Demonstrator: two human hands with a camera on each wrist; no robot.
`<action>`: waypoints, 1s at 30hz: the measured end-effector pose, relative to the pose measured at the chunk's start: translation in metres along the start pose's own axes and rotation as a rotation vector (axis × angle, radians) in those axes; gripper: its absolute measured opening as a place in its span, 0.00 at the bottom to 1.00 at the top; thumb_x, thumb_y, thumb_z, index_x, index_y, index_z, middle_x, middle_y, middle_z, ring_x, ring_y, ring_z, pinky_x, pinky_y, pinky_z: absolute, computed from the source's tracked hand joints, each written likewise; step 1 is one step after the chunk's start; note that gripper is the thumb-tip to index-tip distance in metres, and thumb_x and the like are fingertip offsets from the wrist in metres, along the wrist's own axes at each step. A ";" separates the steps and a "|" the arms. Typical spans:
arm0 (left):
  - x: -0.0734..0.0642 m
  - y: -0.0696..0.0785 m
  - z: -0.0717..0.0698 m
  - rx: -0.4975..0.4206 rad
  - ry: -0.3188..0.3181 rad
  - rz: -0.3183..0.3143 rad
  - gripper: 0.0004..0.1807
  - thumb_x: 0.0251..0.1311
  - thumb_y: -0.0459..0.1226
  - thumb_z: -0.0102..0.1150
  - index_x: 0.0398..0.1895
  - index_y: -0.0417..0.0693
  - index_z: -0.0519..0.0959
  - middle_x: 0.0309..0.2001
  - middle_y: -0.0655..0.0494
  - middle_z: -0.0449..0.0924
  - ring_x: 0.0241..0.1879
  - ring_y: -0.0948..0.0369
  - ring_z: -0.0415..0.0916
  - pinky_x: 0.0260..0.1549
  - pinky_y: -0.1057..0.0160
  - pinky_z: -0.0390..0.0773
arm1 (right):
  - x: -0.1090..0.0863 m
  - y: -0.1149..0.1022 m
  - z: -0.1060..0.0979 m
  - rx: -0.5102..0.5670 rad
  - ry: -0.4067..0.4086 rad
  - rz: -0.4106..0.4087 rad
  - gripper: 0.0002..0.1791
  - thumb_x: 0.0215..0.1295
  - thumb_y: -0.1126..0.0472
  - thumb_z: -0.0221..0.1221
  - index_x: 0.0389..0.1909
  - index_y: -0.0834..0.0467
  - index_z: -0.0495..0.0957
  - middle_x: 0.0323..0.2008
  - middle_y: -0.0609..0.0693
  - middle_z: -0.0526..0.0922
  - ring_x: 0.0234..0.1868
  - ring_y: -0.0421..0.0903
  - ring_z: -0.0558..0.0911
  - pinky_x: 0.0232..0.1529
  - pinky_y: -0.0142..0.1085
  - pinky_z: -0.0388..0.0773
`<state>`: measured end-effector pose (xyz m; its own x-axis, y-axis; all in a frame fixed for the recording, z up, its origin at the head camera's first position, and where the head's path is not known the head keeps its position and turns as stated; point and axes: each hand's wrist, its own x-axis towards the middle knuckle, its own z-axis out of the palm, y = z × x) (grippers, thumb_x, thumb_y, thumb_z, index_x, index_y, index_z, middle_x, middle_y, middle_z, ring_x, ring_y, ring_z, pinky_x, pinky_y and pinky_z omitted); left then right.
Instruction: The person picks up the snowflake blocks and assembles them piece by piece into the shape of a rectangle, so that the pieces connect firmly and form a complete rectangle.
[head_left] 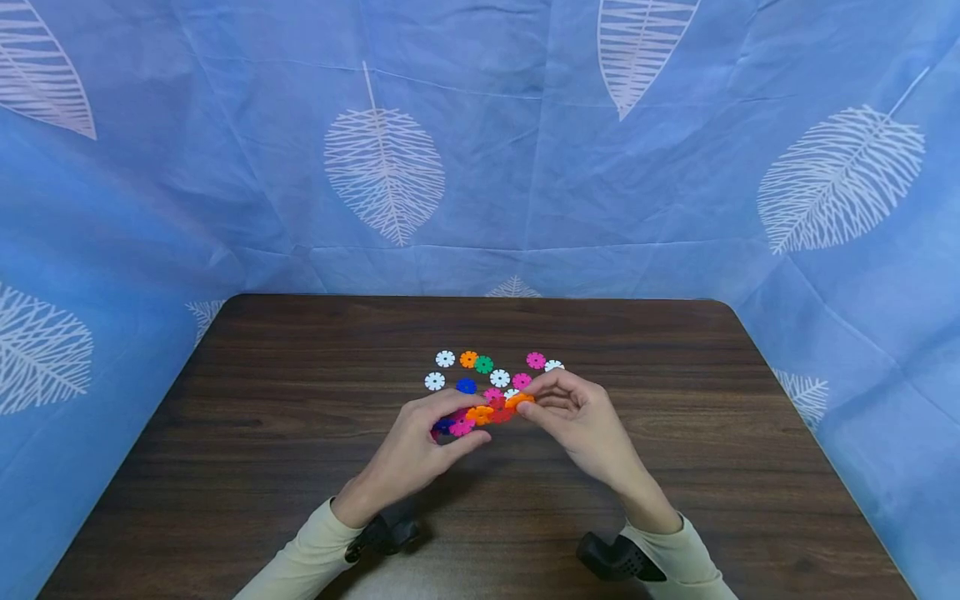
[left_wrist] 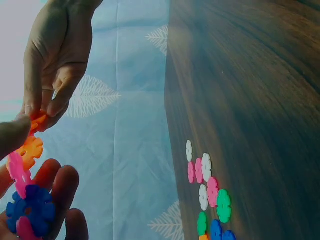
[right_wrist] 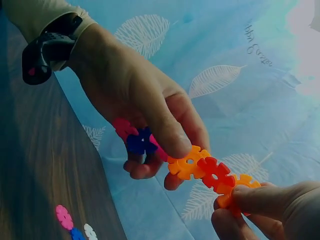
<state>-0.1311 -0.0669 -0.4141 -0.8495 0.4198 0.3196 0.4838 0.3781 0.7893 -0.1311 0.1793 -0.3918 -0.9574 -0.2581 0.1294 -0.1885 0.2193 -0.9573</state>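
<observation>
A chain of interlocked flower-shaped plastic discs is held between both hands above the table. My left hand (head_left: pixel 416 442) grips its left part, thumb and fingers around a pink disc (head_left: pixel 462 427) and a dark blue disc (right_wrist: pixel 142 141). Further along come an orange disc (right_wrist: pixel 190 162) and a red disc (right_wrist: pixel 216 171). At the right end, my right hand (head_left: pixel 588 425) pinches another orange disc (head_left: pixel 519 401) between thumb and fingertips, close against the red one. In the left wrist view, the blue disc (left_wrist: pixel 30 210) lies across the left fingers.
Loose flower discs lie scattered behind the hands, including a white disc (head_left: pixel 434 381), a green disc (head_left: pixel 483 364), a blue disc (head_left: pixel 466 386) and a pink disc (head_left: pixel 536 360). The dark wooden table (head_left: pixel 300 350) meets a blue leaf-print cloth (head_left: pixel 487 167) at its far edge.
</observation>
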 end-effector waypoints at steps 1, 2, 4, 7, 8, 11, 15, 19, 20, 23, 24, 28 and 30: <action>0.000 0.000 0.000 -0.007 0.005 0.006 0.20 0.62 0.45 0.72 0.55 0.52 0.84 0.49 0.59 0.86 0.43 0.64 0.82 0.41 0.68 0.83 | 0.000 0.000 0.001 0.002 -0.007 0.002 0.10 0.67 0.62 0.67 0.46 0.61 0.81 0.44 0.58 0.85 0.44 0.46 0.88 0.45 0.35 0.85; 0.000 0.000 0.000 -0.012 0.010 0.011 0.18 0.62 0.45 0.71 0.54 0.51 0.85 0.48 0.59 0.87 0.43 0.64 0.82 0.43 0.67 0.83 | 0.000 0.000 0.001 0.003 -0.013 0.005 0.10 0.67 0.62 0.67 0.46 0.61 0.81 0.45 0.58 0.85 0.44 0.46 0.88 0.45 0.35 0.85; 0.001 0.000 0.000 -0.021 0.021 0.016 0.16 0.63 0.44 0.70 0.52 0.51 0.86 0.46 0.59 0.87 0.42 0.64 0.83 0.42 0.67 0.84 | 0.000 0.000 0.002 0.003 -0.025 0.010 0.10 0.68 0.62 0.67 0.46 0.61 0.81 0.46 0.58 0.85 0.44 0.46 0.88 0.45 0.36 0.86; 0.001 -0.001 0.000 -0.027 0.047 0.017 0.13 0.64 0.42 0.70 0.50 0.51 0.87 0.45 0.58 0.88 0.42 0.64 0.84 0.42 0.67 0.84 | 0.000 0.001 0.001 -0.001 -0.044 0.008 0.11 0.68 0.62 0.67 0.47 0.61 0.81 0.49 0.58 0.84 0.45 0.45 0.88 0.46 0.35 0.85; 0.002 -0.001 0.000 -0.028 0.058 0.017 0.12 0.64 0.42 0.70 0.49 0.51 0.87 0.45 0.58 0.88 0.42 0.64 0.84 0.42 0.67 0.84 | 0.001 0.001 0.000 -0.001 -0.047 0.003 0.11 0.68 0.62 0.67 0.48 0.61 0.81 0.49 0.58 0.84 0.45 0.45 0.88 0.46 0.35 0.85; 0.002 -0.002 0.000 -0.031 0.085 0.014 0.11 0.63 0.40 0.71 0.48 0.51 0.88 0.45 0.58 0.88 0.43 0.63 0.85 0.43 0.68 0.84 | 0.003 0.004 -0.006 -0.007 -0.040 -0.024 0.12 0.69 0.62 0.66 0.49 0.62 0.81 0.51 0.59 0.84 0.46 0.44 0.88 0.48 0.34 0.85; 0.003 -0.001 -0.001 -0.029 0.095 0.010 0.12 0.62 0.39 0.72 0.47 0.50 0.88 0.44 0.57 0.88 0.42 0.64 0.84 0.43 0.68 0.84 | 0.009 0.012 -0.020 -0.048 0.005 -0.047 0.10 0.71 0.63 0.63 0.49 0.62 0.81 0.49 0.58 0.85 0.46 0.42 0.87 0.48 0.32 0.84; 0.003 -0.003 -0.001 -0.013 0.104 0.002 0.12 0.61 0.38 0.73 0.47 0.49 0.88 0.45 0.57 0.88 0.42 0.63 0.84 0.43 0.67 0.84 | 0.019 0.023 -0.034 -0.146 0.053 -0.023 0.12 0.72 0.59 0.63 0.51 0.61 0.82 0.48 0.56 0.86 0.46 0.41 0.87 0.47 0.30 0.84; 0.003 -0.003 -0.001 -0.008 0.106 -0.001 0.12 0.60 0.38 0.73 0.47 0.49 0.88 0.45 0.57 0.88 0.42 0.63 0.85 0.44 0.67 0.84 | 0.021 0.025 -0.037 -0.175 0.062 -0.013 0.12 0.72 0.59 0.63 0.51 0.60 0.82 0.47 0.56 0.86 0.46 0.42 0.86 0.47 0.30 0.83; 0.002 -0.004 -0.001 0.007 0.114 -0.006 0.12 0.60 0.38 0.73 0.47 0.49 0.88 0.45 0.56 0.88 0.42 0.63 0.84 0.44 0.68 0.84 | 0.027 0.033 -0.044 -0.266 0.077 0.010 0.13 0.72 0.57 0.63 0.52 0.60 0.82 0.47 0.55 0.86 0.47 0.45 0.86 0.47 0.27 0.82; 0.002 -0.004 -0.001 0.009 0.114 -0.010 0.12 0.60 0.38 0.73 0.47 0.49 0.88 0.44 0.56 0.88 0.41 0.63 0.84 0.43 0.68 0.84 | 0.029 0.035 -0.046 -0.291 0.079 0.016 0.13 0.72 0.58 0.63 0.52 0.61 0.82 0.48 0.56 0.86 0.47 0.47 0.86 0.47 0.27 0.82; 0.002 -0.004 -0.002 0.011 0.115 -0.014 0.12 0.60 0.38 0.73 0.46 0.48 0.88 0.44 0.56 0.88 0.42 0.63 0.85 0.43 0.68 0.84 | 0.036 0.044 -0.052 -0.383 0.086 0.029 0.12 0.72 0.61 0.63 0.51 0.62 0.83 0.47 0.57 0.87 0.48 0.51 0.87 0.47 0.31 0.83; 0.002 -0.004 -0.002 0.008 0.115 -0.015 0.11 0.60 0.38 0.73 0.46 0.49 0.88 0.45 0.56 0.88 0.42 0.63 0.85 0.44 0.67 0.84 | 0.040 0.048 -0.054 -0.425 0.084 0.037 0.11 0.72 0.63 0.62 0.51 0.61 0.83 0.46 0.57 0.87 0.47 0.52 0.87 0.47 0.37 0.85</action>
<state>-0.1352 -0.0692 -0.4155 -0.8751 0.3166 0.3660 0.4718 0.3906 0.7905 -0.1903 0.2300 -0.4191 -0.9763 -0.1693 0.1345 -0.2103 0.5991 -0.7726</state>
